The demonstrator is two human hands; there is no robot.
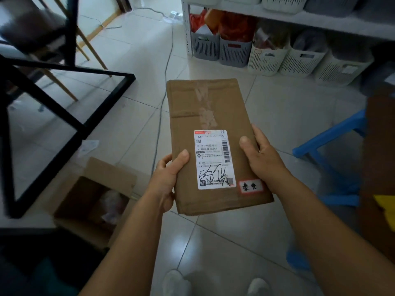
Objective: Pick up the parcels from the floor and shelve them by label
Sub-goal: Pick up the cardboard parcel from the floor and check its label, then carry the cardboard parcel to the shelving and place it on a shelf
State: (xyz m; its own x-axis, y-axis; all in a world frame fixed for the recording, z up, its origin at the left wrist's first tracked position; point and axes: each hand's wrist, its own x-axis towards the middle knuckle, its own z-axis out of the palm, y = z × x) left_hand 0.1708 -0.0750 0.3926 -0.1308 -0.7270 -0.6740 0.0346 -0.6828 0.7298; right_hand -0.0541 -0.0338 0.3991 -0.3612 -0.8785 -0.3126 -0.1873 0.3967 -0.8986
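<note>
Both hands form the grip on one flat brown cardboard parcel, held in the air at the middle of the frame above the tiled floor. The left hand clasps the lower left edge, thumb laid flat on the top face and fingers curled beneath. The right hand clasps the lower right edge the same way, thumb pressed on top near the white shipping label. Both forearms reach up from the bottom of the frame, wrists straight.

The parcel is a thin rectangle with soft, slightly dented corners; a strip of clear tape runs along its upper half. The printed label carries barcodes and black handwritten strokes, and a small red-bordered sticker with handwriting sits just beside it.

At lower left an open cardboard box rests on the glossy pale tiles. A black metal frame fills the left side. At upper right, slotted plastic baskets, grey and white, stand in a row under a white shelf.
</note>
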